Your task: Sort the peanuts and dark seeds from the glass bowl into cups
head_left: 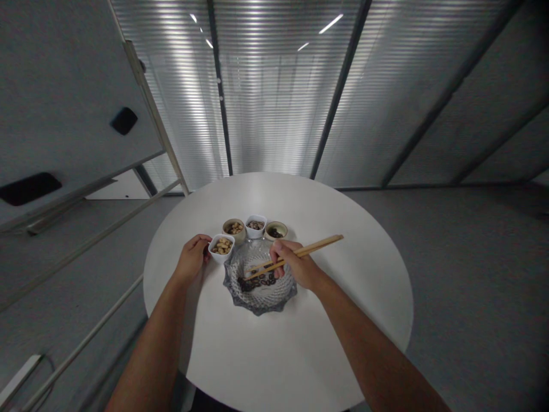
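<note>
My right hand [291, 264] is closed around a pair of wooden chopsticks [321, 245]. Their tips point down left into a glass dish [259, 309] with a scalloped rim, among dark brown seeds or beans [261, 280]; whether they pinch one is too small to tell. At the left, my left hand [194, 258] has its fingers curled against the side of a white square bowl [221, 258] of pale nuts. Behind the dish stand a beige bowl [240, 233] with light brown nuts, a white bowl [256, 233] with striped seeds, and another beige bowl [283, 232] with a few dark pieces.
Everything stands on a round white table [283, 360]. To the left is a whiteboard [77, 74] on a metal frame whose rails pass close to the table edge. Glass panels with blinds [274, 103] rise beyond the table, and grey carpet [463, 274] surrounds it.
</note>
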Demonstrator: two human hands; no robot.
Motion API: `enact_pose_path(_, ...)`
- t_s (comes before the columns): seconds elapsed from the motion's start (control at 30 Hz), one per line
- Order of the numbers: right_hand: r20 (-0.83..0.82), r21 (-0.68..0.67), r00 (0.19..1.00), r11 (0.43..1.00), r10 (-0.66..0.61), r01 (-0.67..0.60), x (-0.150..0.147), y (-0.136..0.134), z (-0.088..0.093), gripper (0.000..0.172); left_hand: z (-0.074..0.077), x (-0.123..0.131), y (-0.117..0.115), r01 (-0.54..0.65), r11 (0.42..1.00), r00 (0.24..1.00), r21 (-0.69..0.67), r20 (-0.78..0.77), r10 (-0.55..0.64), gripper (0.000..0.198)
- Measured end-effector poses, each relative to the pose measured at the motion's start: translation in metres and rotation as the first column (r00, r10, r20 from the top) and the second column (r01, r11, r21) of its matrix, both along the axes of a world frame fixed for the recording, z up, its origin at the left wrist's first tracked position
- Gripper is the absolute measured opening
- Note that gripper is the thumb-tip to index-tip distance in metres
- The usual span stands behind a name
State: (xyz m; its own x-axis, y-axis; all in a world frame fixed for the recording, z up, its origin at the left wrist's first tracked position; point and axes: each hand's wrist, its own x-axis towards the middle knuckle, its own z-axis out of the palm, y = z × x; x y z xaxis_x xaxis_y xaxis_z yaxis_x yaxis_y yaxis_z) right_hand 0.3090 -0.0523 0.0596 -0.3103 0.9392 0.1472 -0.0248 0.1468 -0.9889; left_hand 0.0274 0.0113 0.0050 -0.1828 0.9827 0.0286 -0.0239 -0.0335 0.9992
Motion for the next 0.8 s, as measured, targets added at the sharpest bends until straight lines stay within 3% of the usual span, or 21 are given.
enact_pose_path(0.37, 0.087, 0.026, 0.992, 0.996, 0.088, -0.090, -0.008, -0.002, -0.013, 0.049, 0.000, 0.000, 0.000, 0.017, 1.000, 1.000, -0.012, 0.002, -0.017, 0.020)
enact_pose_path(0.8, 0.202, 0.079, 0.979, 0.997, -0.018, 0.002, -0.012, -0.003, -0.012, 0.047, -0.005, -0.001, 0.002, 0.008, 1.000, 1.000, 0.002, 0.004, -0.008, 0.020)
